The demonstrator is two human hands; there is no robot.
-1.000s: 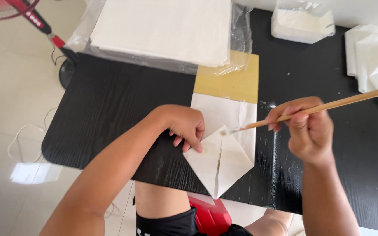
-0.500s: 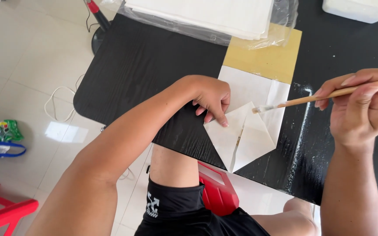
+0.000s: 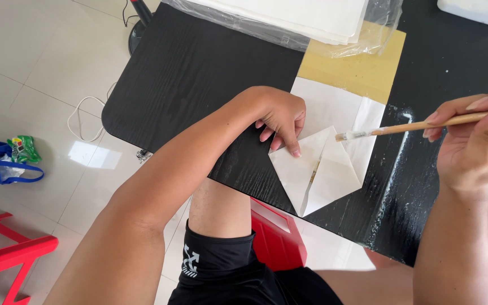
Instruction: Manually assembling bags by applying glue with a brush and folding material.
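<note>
A black wood-grain surface [image 3: 199, 73] is seen from above, with a person seated at it. A white sheet of paper folded into a point [image 3: 318, 169] lies near the front edge, on top of a flat yellow-brown card [image 3: 357, 70].

The left hand [image 3: 278, 116] is laid flat on the folded paper's left flap, fingertips pressing it down; nothing is grasped by it, and its grip is open. The right hand [image 3: 478, 141] is closed around a thin wooden brush [image 3: 413, 127], held like a pen. The pale bristle tip is poised at the upper edge of the right flap, touching it or just above; which cannot be told.

The step in hand appears to be brushing paste along the flap edges while the fold is pinned. A light, steady stroke along the edge would seem to be called for, with the left hand kept firm so the fold does not shift.

A stack of white sheets in a clear plastic wrap [image 3: 289, 17] sits at the far edge. On the tiled floor [image 3: 35, 68] are a blue bag [image 3: 1, 164] and a red stool [image 3: 7, 254].
</note>
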